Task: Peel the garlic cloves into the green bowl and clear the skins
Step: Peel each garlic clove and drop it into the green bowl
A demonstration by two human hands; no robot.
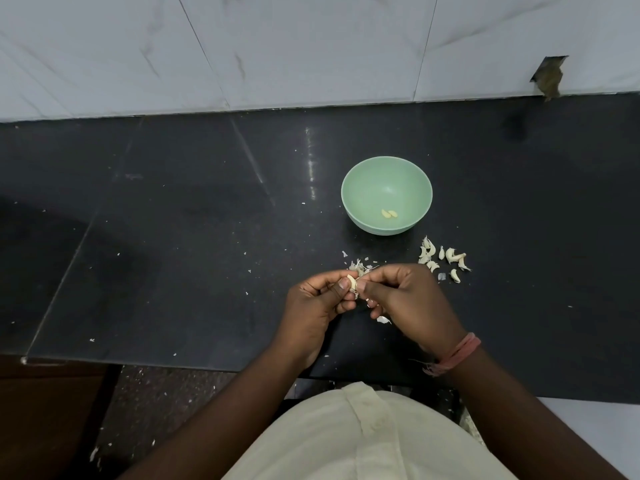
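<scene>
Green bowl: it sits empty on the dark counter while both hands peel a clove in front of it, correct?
Not empty: the head view shows two peeled cloves inside the green bowl. The rest holds: left hand and right hand peel a clove.

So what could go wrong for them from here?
The clove is pinched between the left hand and right hand short of the green bowl; it might slip onto the counter. Falling skin could mix with the unpeeled cloves, and the scattered flakes may be missed in clearing.

Green bowl (353, 199), black counter (173, 220), pale garlic cloves (443, 258), pink wristband (457, 353)
</scene>
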